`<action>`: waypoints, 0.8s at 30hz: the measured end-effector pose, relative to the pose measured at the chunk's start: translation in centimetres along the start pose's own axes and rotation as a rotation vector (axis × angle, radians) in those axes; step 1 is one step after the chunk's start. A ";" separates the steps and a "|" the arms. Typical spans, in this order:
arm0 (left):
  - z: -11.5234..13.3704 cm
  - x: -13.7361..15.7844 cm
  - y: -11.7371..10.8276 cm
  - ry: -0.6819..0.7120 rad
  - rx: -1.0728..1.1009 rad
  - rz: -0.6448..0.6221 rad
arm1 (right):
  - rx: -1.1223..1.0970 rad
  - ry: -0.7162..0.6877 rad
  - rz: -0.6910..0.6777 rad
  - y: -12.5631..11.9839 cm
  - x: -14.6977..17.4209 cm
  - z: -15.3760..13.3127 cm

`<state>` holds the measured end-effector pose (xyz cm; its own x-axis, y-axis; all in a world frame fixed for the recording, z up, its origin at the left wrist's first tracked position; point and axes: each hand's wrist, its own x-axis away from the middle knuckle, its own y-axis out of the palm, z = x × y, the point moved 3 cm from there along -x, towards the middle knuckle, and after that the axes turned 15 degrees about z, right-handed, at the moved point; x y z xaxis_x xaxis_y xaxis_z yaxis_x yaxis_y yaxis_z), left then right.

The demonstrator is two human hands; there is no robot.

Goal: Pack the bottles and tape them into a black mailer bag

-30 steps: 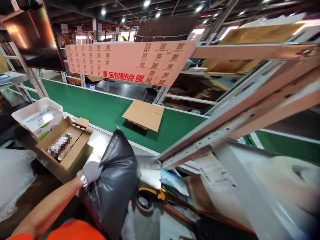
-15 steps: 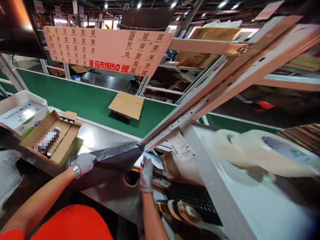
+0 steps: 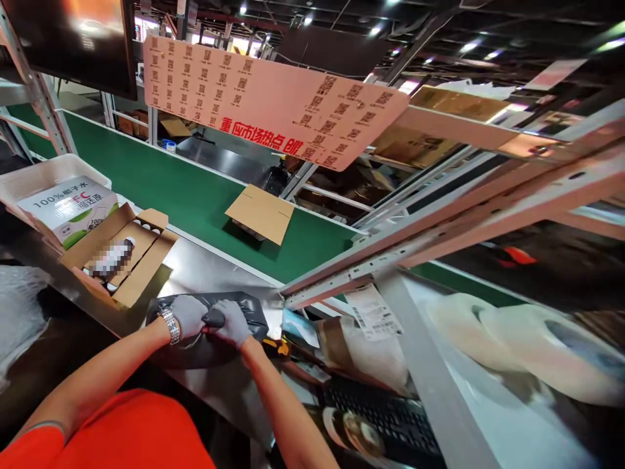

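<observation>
A black plastic bag (image 3: 244, 305) lies flat on the steel worktop (image 3: 205, 270) in front of me. My left hand (image 3: 188, 315), in a grey glove with a metal watch at the wrist, grips its near edge. My right hand (image 3: 233, 322), also gloved, presses on the bag right beside the left hand, fingers curled on the plastic. To the left stands an open cardboard box (image 3: 117, 259) with bottles inside.
A green conveyor belt (image 3: 195, 202) runs behind the worktop with a flat cardboard box (image 3: 260, 213) on it. A white tray (image 3: 49, 176) with a printed carton sits far left. Tape rolls (image 3: 512, 339), a keyboard (image 3: 390, 417) and a slanted metal frame (image 3: 439, 228) fill the right.
The bag went from held upright, to stretched open between my hands, to lying flat on the worktop. My right hand has moved left and now sits next to my left hand.
</observation>
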<state>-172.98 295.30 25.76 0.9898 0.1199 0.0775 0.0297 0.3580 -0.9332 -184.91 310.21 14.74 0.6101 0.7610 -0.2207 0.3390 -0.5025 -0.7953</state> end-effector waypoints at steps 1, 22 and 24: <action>-0.3 0.9 -0.5 0.009 0.016 0.082 | 0.003 0.015 0.002 0.2 0.0 0.1; -9.8 6.4 6.8 0.179 0.092 0.255 | 0.150 0.410 0.270 3.7 3.8 -8.1; -10.3 6.4 7.1 0.198 0.130 0.277 | 0.198 0.454 0.279 4.3 4.3 -8.9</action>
<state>-164.96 289.08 16.01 0.9659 0.0515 -0.2536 -0.2488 0.4533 -0.8559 -174.41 307.68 15.41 0.9187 0.3358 -0.2080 0.0066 -0.5395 -0.8420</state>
